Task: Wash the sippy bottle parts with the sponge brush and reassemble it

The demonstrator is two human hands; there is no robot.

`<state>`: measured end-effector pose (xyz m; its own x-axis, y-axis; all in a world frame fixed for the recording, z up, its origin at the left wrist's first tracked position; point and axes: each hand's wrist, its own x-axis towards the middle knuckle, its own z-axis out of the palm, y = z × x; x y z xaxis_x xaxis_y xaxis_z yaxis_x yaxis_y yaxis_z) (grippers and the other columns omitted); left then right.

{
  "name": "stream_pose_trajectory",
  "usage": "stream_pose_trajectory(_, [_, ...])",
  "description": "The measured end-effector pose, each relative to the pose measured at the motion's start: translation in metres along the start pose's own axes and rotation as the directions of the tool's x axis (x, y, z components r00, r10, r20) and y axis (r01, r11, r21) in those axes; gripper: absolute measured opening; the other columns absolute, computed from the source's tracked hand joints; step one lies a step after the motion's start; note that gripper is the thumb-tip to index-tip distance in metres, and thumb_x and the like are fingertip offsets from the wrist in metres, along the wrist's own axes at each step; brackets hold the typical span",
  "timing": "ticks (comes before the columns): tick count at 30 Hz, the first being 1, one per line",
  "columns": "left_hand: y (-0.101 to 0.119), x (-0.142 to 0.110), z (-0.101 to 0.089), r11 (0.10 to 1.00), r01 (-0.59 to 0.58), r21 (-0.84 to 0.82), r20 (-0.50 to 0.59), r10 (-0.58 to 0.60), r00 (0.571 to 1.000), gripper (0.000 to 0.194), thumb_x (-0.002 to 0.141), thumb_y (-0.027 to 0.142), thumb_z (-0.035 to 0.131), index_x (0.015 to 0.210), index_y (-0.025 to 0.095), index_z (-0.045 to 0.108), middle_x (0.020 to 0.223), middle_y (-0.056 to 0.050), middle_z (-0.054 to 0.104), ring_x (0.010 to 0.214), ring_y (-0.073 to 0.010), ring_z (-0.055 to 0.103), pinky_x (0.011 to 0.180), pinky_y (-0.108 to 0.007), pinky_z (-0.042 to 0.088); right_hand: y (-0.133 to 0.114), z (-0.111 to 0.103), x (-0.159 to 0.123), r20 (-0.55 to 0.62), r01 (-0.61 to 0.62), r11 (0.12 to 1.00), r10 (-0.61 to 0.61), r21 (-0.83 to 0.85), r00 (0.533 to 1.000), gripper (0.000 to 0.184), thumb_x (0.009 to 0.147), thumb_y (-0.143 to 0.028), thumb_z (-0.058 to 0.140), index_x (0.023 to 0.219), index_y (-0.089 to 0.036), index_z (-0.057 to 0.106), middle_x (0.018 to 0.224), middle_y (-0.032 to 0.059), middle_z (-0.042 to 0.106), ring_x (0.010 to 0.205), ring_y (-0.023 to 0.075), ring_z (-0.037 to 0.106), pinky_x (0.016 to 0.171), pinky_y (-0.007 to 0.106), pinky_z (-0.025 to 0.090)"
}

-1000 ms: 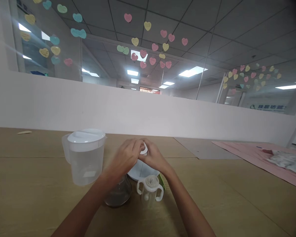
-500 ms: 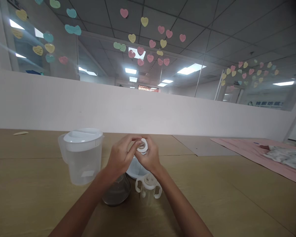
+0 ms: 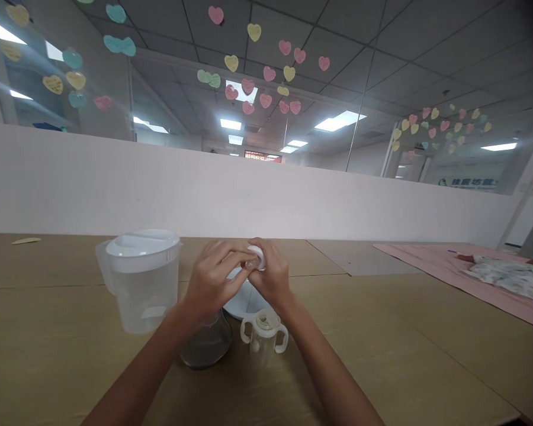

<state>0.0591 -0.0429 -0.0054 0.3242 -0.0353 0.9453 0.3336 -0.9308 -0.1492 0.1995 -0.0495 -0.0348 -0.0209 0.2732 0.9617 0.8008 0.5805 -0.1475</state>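
Above the table my two hands meet over a small white screw ring (image 3: pixel 259 255), which looks like a baby bottle collar. My right hand (image 3: pixel 273 277) is closed around the ring from the right. With its fingertips, my left hand (image 3: pixel 214 275) pinches a clear, soft-looking nipple (image 3: pixel 251 264) at the ring's opening; fingers hide part of it. Below the hands stands a clear baby bottle (image 3: pixel 265 340) with two white handles, upright, its top showing a pale ring-shaped rim. Behind it lies a round whitish dish (image 3: pixel 244 303), partly covered by my hands.
A dark transparent glass vessel (image 3: pixel 207 345) stands beneath my left wrist. Farther left is a translucent lidded pitcher (image 3: pixel 144 290) with a handle. A pink cloth (image 3: pixel 430 269) with patterned fabric (image 3: pixel 506 275) lies at the right. The white wall (image 3: pixel 249 198) bounds the table's back.
The ring has turned from facing me to a tilted angle, and the clear nipple now shows at my left fingertips. My left fingers have shifted over it. The view has moved slightly.
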Motion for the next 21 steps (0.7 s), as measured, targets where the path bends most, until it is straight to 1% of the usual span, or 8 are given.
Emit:
stream_pose_trajectory(3, [0.002, -0.003, 0.003, 0.998, -0.049, 0.045, -0.034, 0.050, 0.998, 0.011, 0.074, 0.013, 0.058, 0.080, 0.021, 0.060, 0.075, 0.000, 0.063, 0.072, -0.0127, 0.056, 0.067, -0.028, 0.044, 0.004, -0.006, 0.000, 0.044, 0.038, 0.998, -0.035, -0.058, 0.998, 0.033, 0.072, -0.019, 0.046, 0.104, -0.019, 0.048, 0.094, 0.0085, 0.059, 0.085, 0.0182, 0.057, 0.074, 0.029, 0.046])
stream_pose_trajectory(5, [0.003, -0.004, 0.004, 0.996, -0.068, 0.053, -0.052, 0.071, 0.996, 0.011, 0.073, 0.012, 0.058, 0.079, 0.021, 0.060, 0.073, 0.000, 0.062, 0.070, -0.0122, 0.055, 0.065, -0.027, 0.044, 0.002, -0.009, 0.002, 0.047, 0.029, 0.998, -0.027, -0.057, 0.999, 0.031, 0.073, -0.022, 0.046, 0.103, -0.019, 0.049, 0.094, 0.0091, 0.060, 0.086, 0.0185, 0.058, 0.075, 0.029, 0.046])
stream_pose_trajectory(8, [0.004, -0.005, 0.004, 0.996, -0.074, 0.044, -0.084, 0.078, 0.993, 0.013, 0.073, 0.010, 0.057, 0.080, 0.021, 0.061, 0.074, 0.000, 0.063, 0.070, -0.0116, 0.056, 0.065, -0.026, 0.045, -0.003, -0.009, 0.004, 0.049, -0.023, 1.000, 0.024, -0.009, 0.999, 0.031, 0.071, -0.023, 0.046, 0.102, -0.019, 0.050, 0.096, 0.0086, 0.061, 0.087, 0.0183, 0.058, 0.075, 0.029, 0.046])
stream_pose_trajectory(13, [0.004, -0.005, 0.002, 0.994, -0.112, 0.018, -0.149, 0.113, 0.982, 0.019, 0.071, 0.009, 0.059, 0.084, 0.022, 0.061, 0.075, 0.000, 0.064, 0.071, -0.0116, 0.058, 0.064, -0.026, 0.047, -0.010, -0.010, 0.006, 0.049, -0.055, 0.996, 0.051, 0.074, 0.997, 0.032, 0.067, -0.022, 0.048, 0.098, -0.019, 0.051, 0.090, 0.0060, 0.062, 0.077, 0.0162, 0.059, 0.070, 0.026, 0.047])
stream_pose_trajectory(15, [0.005, -0.006, 0.001, 0.991, -0.135, 0.023, -0.155, 0.136, 0.978, 0.020, 0.071, 0.008, 0.059, 0.085, 0.022, 0.060, 0.074, 0.001, 0.064, 0.071, -0.0118, 0.059, 0.063, -0.026, 0.048, -0.011, -0.011, 0.007, 0.057, -0.068, 0.993, 0.063, 0.098, 0.996, 0.032, 0.066, -0.022, 0.048, 0.097, -0.019, 0.051, 0.088, 0.0053, 0.062, 0.073, 0.0157, 0.059, 0.067, 0.025, 0.046])
stream_pose_trajectory(18, [0.005, -0.008, 0.000, 0.988, -0.151, 0.042, -0.143, 0.156, 0.977, 0.018, 0.073, 0.011, 0.057, 0.086, 0.023, 0.060, 0.074, 0.001, 0.065, 0.071, -0.0124, 0.060, 0.063, -0.026, 0.048, -0.014, -0.013, 0.009, 0.097, -0.122, 0.984, 0.110, 0.129, 0.989, 0.031, 0.065, -0.023, 0.049, 0.095, -0.019, 0.052, 0.086, 0.0045, 0.062, 0.070, 0.0153, 0.058, 0.066, 0.025, 0.045])
stream_pose_trajectory(21, [0.004, -0.006, -0.002, 0.988, -0.145, 0.053, -0.122, 0.151, 0.981, 0.017, 0.075, 0.012, 0.056, 0.086, 0.023, 0.061, 0.076, 0.000, 0.065, 0.072, -0.0127, 0.060, 0.064, -0.027, 0.048, -0.016, -0.014, 0.013, 0.135, -0.172, 0.971, 0.151, 0.166, 0.979, 0.030, 0.063, -0.022, 0.049, 0.093, -0.020, 0.053, 0.083, 0.0030, 0.062, 0.068, 0.0145, 0.057, 0.066, 0.024, 0.045])
